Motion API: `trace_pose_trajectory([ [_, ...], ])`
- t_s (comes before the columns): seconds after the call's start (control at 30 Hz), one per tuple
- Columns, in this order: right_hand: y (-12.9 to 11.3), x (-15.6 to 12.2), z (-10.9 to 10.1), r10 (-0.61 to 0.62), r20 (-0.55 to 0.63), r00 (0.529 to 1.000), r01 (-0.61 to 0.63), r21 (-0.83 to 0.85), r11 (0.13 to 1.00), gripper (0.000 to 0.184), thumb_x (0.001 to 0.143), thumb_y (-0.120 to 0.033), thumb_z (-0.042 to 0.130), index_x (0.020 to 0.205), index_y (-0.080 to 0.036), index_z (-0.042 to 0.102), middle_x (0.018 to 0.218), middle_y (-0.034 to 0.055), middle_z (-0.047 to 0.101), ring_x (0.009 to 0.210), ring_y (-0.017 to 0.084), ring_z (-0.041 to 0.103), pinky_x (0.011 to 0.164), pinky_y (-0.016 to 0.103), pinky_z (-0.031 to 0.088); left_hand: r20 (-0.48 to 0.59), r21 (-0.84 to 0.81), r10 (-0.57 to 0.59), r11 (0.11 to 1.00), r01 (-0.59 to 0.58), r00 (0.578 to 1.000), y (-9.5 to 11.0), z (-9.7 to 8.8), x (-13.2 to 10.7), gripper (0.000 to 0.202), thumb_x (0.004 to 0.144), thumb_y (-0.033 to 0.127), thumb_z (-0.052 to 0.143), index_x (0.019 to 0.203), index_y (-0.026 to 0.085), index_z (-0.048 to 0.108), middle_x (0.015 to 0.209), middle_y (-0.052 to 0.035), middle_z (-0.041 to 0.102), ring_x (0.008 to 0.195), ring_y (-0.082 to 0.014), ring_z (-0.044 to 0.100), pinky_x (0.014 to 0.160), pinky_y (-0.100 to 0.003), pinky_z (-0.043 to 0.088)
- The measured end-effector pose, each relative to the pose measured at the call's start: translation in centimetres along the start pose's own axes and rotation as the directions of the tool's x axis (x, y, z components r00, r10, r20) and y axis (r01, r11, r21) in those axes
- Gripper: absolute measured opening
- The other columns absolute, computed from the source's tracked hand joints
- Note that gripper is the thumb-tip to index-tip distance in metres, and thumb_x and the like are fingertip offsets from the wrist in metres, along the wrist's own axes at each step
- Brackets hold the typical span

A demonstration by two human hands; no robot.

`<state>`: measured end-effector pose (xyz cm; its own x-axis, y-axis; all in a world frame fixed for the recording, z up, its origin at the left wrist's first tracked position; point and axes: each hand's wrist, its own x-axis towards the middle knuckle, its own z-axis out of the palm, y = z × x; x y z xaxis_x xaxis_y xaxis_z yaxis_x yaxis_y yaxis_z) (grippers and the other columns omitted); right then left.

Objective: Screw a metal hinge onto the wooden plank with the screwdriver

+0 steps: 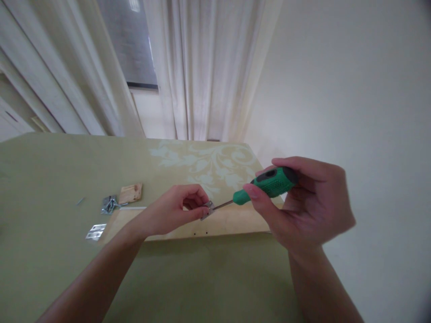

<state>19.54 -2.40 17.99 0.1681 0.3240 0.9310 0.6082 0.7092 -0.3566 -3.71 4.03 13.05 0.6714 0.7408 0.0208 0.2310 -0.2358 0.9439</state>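
Observation:
My right hand is wrapped around the green and black handle of a screwdriver. Its thin metal shaft points left, with the tip at a small silver hinge. My left hand pinches that hinge between thumb and fingers, above a long light wooden board that lies on the table. Two small dark holes show in the board's near edge below the hinge.
A green tablecloth with a pale floral pattern covers the table. At the left lie a second flat hinge, a clump of screws and metal parts, one loose screw and a small wood block. Curtains hang behind.

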Motion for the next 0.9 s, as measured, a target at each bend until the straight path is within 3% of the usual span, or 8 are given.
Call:
trace_pose_trajectory([
  [0.1,0.0,0.0,-0.3,-0.030,0.001,1.000,0.030,-0.004,1.000,0.049,0.077,-0.031,0.095,0.121,-0.026,0.073,0.095,0.0036,0.074,0.071,0.022,0.073,0.057,0.038,0.064,-0.029,-0.067,-0.011,0.998,0.009,1.000,-0.2,0.0,0.1,0.021,0.093,0.035,0.077,0.095,0.016,0.068,0.084,-0.0025,0.075,0.078,-0.0141,0.069,0.070,-0.025,0.053],
  [0.27,-0.6,0.7,-1.2,-0.011,0.138,0.990,0.019,-0.060,0.998,0.043,0.070,-0.028,0.100,0.106,-0.024,0.078,0.095,0.0057,0.080,0.074,0.024,0.076,0.069,0.043,0.070,-0.156,-0.215,-0.029,0.977,-0.005,0.987,-0.6,0.1,0.6,0.028,0.087,0.038,0.084,0.095,0.016,0.069,0.084,-0.0035,0.077,0.079,-0.0155,0.072,0.071,-0.026,0.057],
  [0.43,-0.8,1.3,-1.4,-0.054,0.204,0.977,0.051,0.021,0.998,0.046,0.074,-0.023,0.097,0.116,-0.022,0.078,0.101,0.0056,0.083,0.081,0.022,0.079,0.076,0.038,0.071,-0.302,-0.269,-0.012,0.960,-0.073,0.953,-0.5,0.1,0.9,0.029,0.084,0.040,0.088,0.093,0.018,0.070,0.085,-0.0036,0.080,0.078,-0.0163,0.075,0.072,-0.027,0.060],
  [0.6,-0.4,1.4,-1.5,-0.053,0.330,0.942,0.029,0.075,0.997,0.044,0.081,-0.018,0.091,0.122,-0.023,0.076,0.109,0.0060,0.082,0.090,0.023,0.079,0.081,0.037,0.069,-0.398,-0.217,0.038,0.967,-0.135,0.917,-0.5,-0.1,1.0,0.029,0.083,0.041,0.088,0.090,0.019,0.071,0.085,-0.0046,0.082,0.078,-0.0178,0.076,0.071,-0.028,0.061],
  [0.77,0.0,1.3,-1.9,-0.037,0.324,0.945,0.006,0.094,0.996,0.055,0.087,-0.016,0.086,0.137,-0.030,0.067,0.122,0.0045,0.078,0.103,0.025,0.078,0.087,0.038,0.068,-0.463,-0.136,0.104,0.973,-0.186,0.880,-0.8,-0.1,1.1,0.027,0.084,0.039,0.087,0.090,0.018,0.071,0.088,-0.0055,0.082,0.078,-0.0173,0.077,0.072,-0.028,0.062],
  [0.9,0.2,1.9,-2.6,0.012,0.383,0.924,-0.005,-0.020,1.000,0.048,0.088,-0.026,0.089,0.130,-0.031,0.069,0.112,0.0027,0.080,0.092,0.024,0.080,0.082,0.037,0.068,-0.495,-0.019,0.157,0.981,-0.191,0.855,-1.0,0.1,1.2,0.022,0.086,0.036,0.084,0.091,0.018,0.072,0.086,-0.0050,0.081,0.075,-0.0164,0.076,0.069,-0.026,0.061],
])
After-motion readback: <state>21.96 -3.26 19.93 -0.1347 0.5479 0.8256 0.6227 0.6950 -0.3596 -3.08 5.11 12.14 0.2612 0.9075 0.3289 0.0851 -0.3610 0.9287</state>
